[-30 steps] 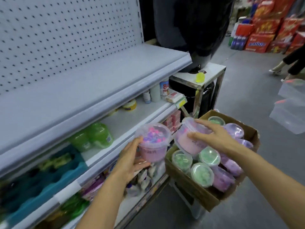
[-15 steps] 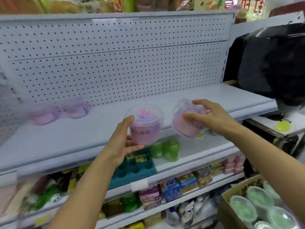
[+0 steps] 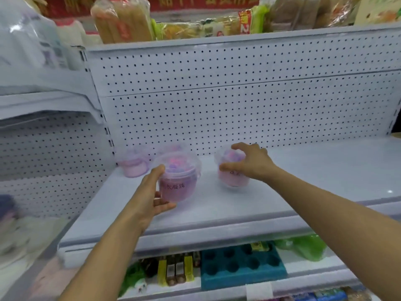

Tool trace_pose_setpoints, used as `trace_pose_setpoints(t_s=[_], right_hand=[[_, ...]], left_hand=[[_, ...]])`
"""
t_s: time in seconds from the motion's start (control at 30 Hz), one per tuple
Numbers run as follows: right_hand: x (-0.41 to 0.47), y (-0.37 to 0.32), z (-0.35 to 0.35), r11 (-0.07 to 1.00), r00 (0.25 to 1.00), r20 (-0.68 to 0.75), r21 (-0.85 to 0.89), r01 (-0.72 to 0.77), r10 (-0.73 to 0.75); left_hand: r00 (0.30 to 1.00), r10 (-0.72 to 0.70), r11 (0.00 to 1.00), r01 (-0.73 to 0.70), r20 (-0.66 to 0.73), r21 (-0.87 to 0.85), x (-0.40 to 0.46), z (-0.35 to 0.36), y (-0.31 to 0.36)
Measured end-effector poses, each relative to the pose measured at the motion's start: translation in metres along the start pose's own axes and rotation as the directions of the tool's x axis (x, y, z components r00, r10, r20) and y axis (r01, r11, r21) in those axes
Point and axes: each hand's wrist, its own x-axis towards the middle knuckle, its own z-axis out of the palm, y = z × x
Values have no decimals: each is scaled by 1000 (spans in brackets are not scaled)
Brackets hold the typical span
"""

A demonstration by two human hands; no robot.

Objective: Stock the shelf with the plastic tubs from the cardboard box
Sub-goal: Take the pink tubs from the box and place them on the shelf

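Observation:
My left hand (image 3: 149, 194) grips a clear plastic tub of pink-purple filling (image 3: 178, 181) from its left side and underneath, over the white shelf (image 3: 303, 181). My right hand (image 3: 249, 161) holds a second pink tub (image 3: 230, 172) from above and the right, low on the shelf surface; whether it touches the shelf is unclear. Two more pink tubs stand at the back left by the pegboard: one (image 3: 133, 165) in plain sight, another (image 3: 173, 147) partly hidden behind the left tub. The cardboard box is out of view.
White pegboard (image 3: 238, 109) backs the shelf. Packaged goods (image 3: 123, 20) lie on top of the unit. Below are a teal tray (image 3: 243, 266), small yellow packs (image 3: 175, 270) and a green bag (image 3: 303, 246). A neighbouring shelf unit (image 3: 43, 105) stands at the left.
Both hands carried their tubs from the box up and forward over the shelf. The view swung up and left, so the box has dropped out of sight.

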Motion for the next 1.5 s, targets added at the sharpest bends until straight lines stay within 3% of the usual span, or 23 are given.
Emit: trace_pose_setpoints(t_s=[0.17,0.33,0.53,0.63,0.7,0.73,0.8,0.87,0.97,1.07,1.13,1.2,1.27,1.33,1.4,1.5], right_hand=[[48,-19,40,991,999,17,-125,-44,46],[79,-27,59,989,997,25,-133,-70,74],[100,-35,62,981,983,157,-182,-65,94],[95,-33,60,966,999,32,-258,28,-20],[75,-35,50,970,967,-169,-184,160,-191],[60,-39,43,974,953,-203,-91,209,-223],[32,-43,29,953,979,-41,224,205,-201],[16,-38,18,890,975,152,450,78,-162],[16,-13,0,838,990,135,545,-33,-49],[21,23,-25,839,996,78,540,-69,32],[24,49,-39,843,995,57,530,-95,76],[31,73,-49,858,993,27,500,-115,117],[40,92,-56,881,991,4,458,-119,131],[48,104,-58,896,991,-1,426,-122,135],[57,112,-55,904,990,4,408,-130,141],[69,114,-51,896,989,66,418,-150,135]], left_hand=[[1000,-31,1000,30,-4,-7,35,-31,7],[999,-52,997,52,-3,-54,57,-43,12],[997,-74,993,75,6,-91,65,-42,14],[997,-74,993,75,15,-94,60,-36,14],[996,-79,992,81,31,-95,56,-28,14],[996,-83,992,87,45,-95,54,-22,14],[993,-80,992,87,85,-87,49,-3,14],[989,-64,995,73,135,-63,45,24,14],[974,-33,999,26,223,38,42,65,14],[946,-24,967,-59,324,246,44,97,8],[947,68,854,-218,315,472,55,111,-2],[924,264,585,-381,276,716,67,117,-11],[828,444,298,-496,342,816,83,117,-21],[778,448,79,-524,439,848,98,116,-29],[784,398,-49,-500,476,865,109,114,-35],[794,378,-104,-474,475,874,119,116,-39]])
